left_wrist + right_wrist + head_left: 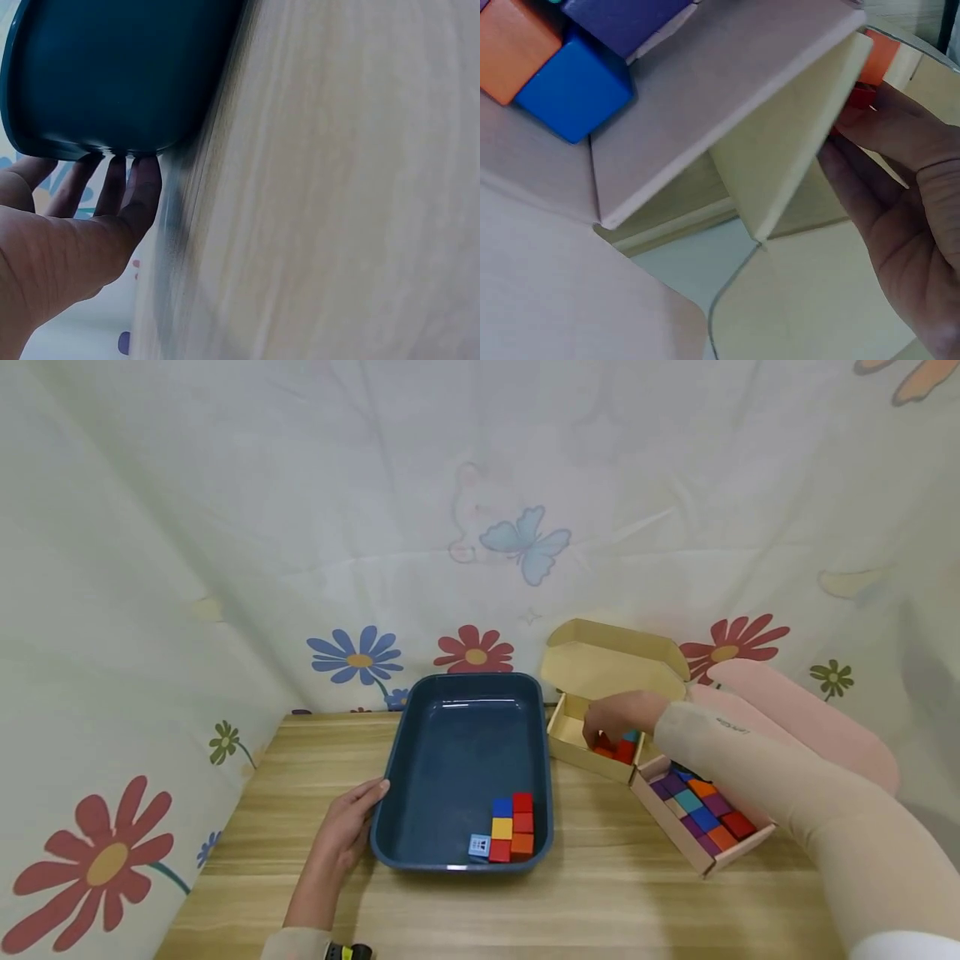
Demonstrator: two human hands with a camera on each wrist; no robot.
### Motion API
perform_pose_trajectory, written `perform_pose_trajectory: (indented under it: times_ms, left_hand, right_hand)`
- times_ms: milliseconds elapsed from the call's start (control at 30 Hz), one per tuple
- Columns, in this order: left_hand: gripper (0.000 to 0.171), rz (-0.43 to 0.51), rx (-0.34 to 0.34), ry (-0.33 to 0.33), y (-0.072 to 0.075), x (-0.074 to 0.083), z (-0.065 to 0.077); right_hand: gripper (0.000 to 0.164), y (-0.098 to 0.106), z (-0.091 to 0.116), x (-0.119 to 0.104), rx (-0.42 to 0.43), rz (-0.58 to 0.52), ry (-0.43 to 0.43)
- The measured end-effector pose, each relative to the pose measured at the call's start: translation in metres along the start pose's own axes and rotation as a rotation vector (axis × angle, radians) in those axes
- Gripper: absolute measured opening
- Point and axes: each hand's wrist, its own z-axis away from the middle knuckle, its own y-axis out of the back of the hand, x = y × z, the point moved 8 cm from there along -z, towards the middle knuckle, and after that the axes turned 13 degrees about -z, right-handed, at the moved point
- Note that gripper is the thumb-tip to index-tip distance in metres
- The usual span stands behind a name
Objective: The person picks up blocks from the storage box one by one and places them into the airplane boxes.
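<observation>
My left hand [347, 823] rests against the left side of a dark blue tray [463, 752]. In the left wrist view its fingertips [146, 171] touch the tray's outer wall. Inside the tray's near right corner lie several coloured cubes [502, 829], red, orange, yellow and blue, beside a light blue printed one [480, 846]. My right hand [626, 714] reaches into an open pale yellow box [572, 720]. Thumb and fingers pinch a red block [863, 97] there, partly hidden by the hand. More red blocks [624, 751] and a teal one lie under and beside it.
An open pink box [670, 828] holding several purple, blue, teal, orange and red blocks stands to the right, touching the yellow box's corner. Its raised pink lid [817, 718] leans behind my right forearm. A flowered cloth [420, 568] hangs behind the wooden table [592, 893].
</observation>
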Motion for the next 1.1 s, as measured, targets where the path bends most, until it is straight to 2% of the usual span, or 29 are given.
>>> perform_pose_trajectory:
  times_ms: [233,433,567,667,733,833,900,1100]
  left_hand:
    - [0.059,-0.015,-0.016,-0.006,-0.002,0.002,-0.001]
    - [0.060,-0.014,-0.010,0.014,0.000,-0.001,0.001]
    - [0.061,-0.015,-0.018,-0.007,0.001,-0.001,0.001]
    - [0.058,-0.006,-0.004,-0.003,0.004,-0.002,0.002]
    - [0.056,0.001,0.004,-0.001,0.006,-0.002,0.002]
    - [0.056,0.020,0.002,-0.015,0.006,-0.001,0.001]
    - [0.056,0.016,-0.005,-0.028,0.004,0.000,0.001]
    - [0.057,0.000,-0.017,-0.024,-0.001,0.002,-0.001]
  right_hand:
    - [0.041,0.003,0.002,0.004,0.123,0.038,0.214]
    - [0.031,0.004,0.002,-0.004,0.158,0.031,0.332]
    - [0.034,0.004,-0.001,-0.009,0.133,0.057,0.283]
    - [0.041,0.005,-0.004,-0.013,0.059,0.049,0.161]
    - [0.045,0.011,-0.005,-0.016,0.040,0.014,0.074]
    - [0.048,0.026,-0.005,-0.022,0.097,-0.040,-0.009]
    - [0.043,0.037,-0.005,-0.034,0.168,-0.030,0.016]
    - [0.026,0.063,-0.004,-0.087,0.334,0.160,0.139]
